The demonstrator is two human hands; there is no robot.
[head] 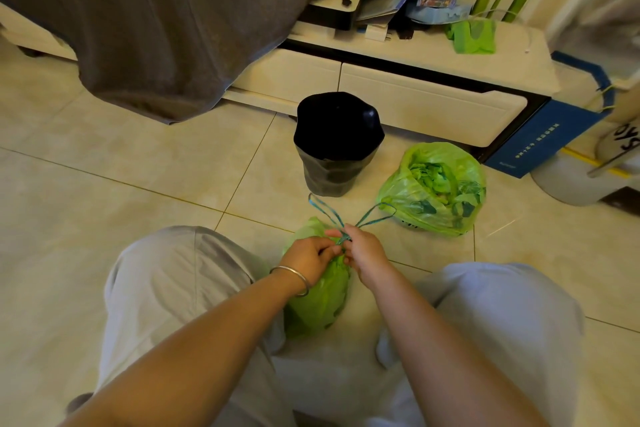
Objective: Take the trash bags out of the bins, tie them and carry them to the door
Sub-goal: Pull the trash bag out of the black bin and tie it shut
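Observation:
A green trash bag [320, 302] stands on the tile floor between my knees, its neck gathered. My left hand [309, 258], with a metal bangle on the wrist, and my right hand [364, 250] both pinch its blue-green drawstring [343, 237] at the neck. Two string loops fan out beyond my fingers toward the bin. A second green trash bag [434, 189] sits open on the floor to the right, filled with green scraps. A small bin [337, 144] lined with a black bag stands just beyond my hands.
A low white cabinet [415, 94] with drawers runs along the back, cluttered with papers and a green bag roll [472, 35]. A grey blanket [149, 21] hangs at the left. A blue box [543, 135] and a white bin [571, 180] stand at the right.

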